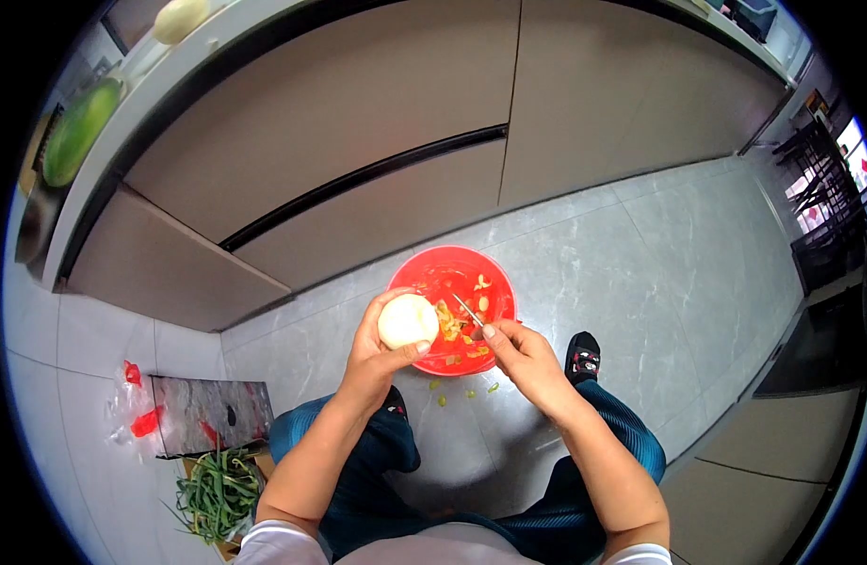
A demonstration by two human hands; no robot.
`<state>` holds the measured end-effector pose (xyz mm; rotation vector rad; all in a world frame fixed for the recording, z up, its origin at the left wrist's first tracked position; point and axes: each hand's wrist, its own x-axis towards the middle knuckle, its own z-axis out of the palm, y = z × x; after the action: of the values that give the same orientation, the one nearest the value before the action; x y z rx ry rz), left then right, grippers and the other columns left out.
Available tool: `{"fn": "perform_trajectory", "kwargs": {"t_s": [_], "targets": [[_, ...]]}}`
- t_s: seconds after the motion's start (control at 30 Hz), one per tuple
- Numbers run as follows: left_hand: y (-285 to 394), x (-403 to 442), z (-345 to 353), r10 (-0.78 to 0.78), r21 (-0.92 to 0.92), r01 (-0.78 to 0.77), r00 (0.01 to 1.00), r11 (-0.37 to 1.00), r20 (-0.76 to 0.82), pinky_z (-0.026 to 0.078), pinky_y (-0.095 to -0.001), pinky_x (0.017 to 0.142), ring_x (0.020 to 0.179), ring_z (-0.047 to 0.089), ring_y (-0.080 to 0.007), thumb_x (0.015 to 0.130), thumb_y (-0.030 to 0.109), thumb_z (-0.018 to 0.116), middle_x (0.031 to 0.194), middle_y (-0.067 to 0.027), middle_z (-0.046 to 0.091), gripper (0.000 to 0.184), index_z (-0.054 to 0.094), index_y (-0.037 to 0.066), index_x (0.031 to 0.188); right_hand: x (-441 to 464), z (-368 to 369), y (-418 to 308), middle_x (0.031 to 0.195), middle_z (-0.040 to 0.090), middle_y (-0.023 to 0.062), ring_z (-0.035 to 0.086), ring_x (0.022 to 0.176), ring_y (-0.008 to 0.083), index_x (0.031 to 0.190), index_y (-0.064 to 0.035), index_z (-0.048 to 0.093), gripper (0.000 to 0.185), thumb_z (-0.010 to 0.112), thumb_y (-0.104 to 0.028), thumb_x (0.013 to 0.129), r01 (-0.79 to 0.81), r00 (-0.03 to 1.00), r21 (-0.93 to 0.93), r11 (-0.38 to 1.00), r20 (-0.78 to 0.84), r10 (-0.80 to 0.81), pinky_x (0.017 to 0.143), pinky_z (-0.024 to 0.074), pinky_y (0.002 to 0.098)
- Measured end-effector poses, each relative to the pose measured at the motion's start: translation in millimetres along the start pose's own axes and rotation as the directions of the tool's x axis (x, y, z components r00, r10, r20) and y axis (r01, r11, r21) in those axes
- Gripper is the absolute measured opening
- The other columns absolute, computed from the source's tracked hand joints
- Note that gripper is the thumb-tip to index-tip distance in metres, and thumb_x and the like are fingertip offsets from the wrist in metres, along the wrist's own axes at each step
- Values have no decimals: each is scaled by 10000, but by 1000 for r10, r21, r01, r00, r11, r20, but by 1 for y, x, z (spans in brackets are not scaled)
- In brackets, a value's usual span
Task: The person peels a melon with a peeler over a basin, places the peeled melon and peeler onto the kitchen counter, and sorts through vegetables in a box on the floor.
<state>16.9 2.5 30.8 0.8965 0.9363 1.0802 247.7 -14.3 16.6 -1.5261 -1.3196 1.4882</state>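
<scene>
My left hand (372, 344) is wrapped round a pale, round, peeled fruit or vegetable (408, 321), whose exact kind I cannot make out. It is held over the left side of a red plastic basin (498, 273) on the floor. My right hand (526, 358) grips a small knife (467, 310) at the basin's right side. Its thin metal blade points up and left over the basin, apart from the round piece, and the fingers hide its handle. Yellowish peelings (448, 322) lie inside the basin.
Green scraps (442, 400) lie on the grey tiles below the basin. Cabinets (358, 122) run along the far side. Green onions (218, 494) and a dark patterned box (207, 414) stand at lower left. A long green vegetable (81, 132) rests on the counter. My feet flank the basin.
</scene>
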Motion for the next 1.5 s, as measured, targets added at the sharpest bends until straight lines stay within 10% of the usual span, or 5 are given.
{"fn": "perform_trajectory", "kwargs": {"t_s": [0.23, 0.53, 0.63, 0.67, 1.5], "targets": [[-6, -1, 0, 177, 249, -185, 983, 950, 57, 477, -346, 1064, 1217, 585, -199, 773, 40, 832, 1314, -100, 584, 726, 470, 58, 1402, 2, 16, -9, 793, 638, 20, 563, 770, 79, 1024, -12, 683, 273, 690, -284, 995, 127, 987, 249, 960, -132, -96, 708, 471, 245], [-11, -4, 10, 368, 701, -331, 924, 632, 104, 502, -409, 988, 1159, 618, -322, 760, 59, 807, 1254, -190, 591, 682, 502, 14, 1369, -5, 38, -34, 741, 690, 73, 647, 662, 106, 1054, -38, 682, 219, 785, -122, 880, 480, 841, -189, 856, -178, -511, 607, 512, 288], [-10, -2, 8, 382, 722, -323, 920, 612, 88, 490, -344, 992, 1154, 608, -199, 764, 90, 829, 1245, -123, 615, 720, 498, 8, 1398, -8, 39, -43, 728, 672, 104, 665, 635, 175, 1040, -46, 678, 196, 739, -193, 926, 511, 802, -315, 800, -160, -576, 598, 508, 312], [-9, -2, 6, 390, 723, -325, 917, 610, 84, 490, -344, 992, 1154, 608, -199, 764, 90, 829, 1245, -123, 615, 720, 498, 8, 1398, -13, 38, -48, 814, 704, 167, 700, 709, 362, 1014, -54, 658, 259, 685, -302, 943, 471, 831, -344, 813, -135, -539, 615, 539, 417], [0, -3, -1, 258, 628, -201, 966, 752, 0, 501, -401, 992, 1115, 625, -289, 749, 107, 821, 1196, -178, 621, 634, 534, 8, 1305, -1, 11, -19, 767, 685, 242, 683, 750, 451, 934, -31, 653, 385, 584, -404, 997, 53, 961, -783, 620, -128, -243, 670, 515, 549]]}}
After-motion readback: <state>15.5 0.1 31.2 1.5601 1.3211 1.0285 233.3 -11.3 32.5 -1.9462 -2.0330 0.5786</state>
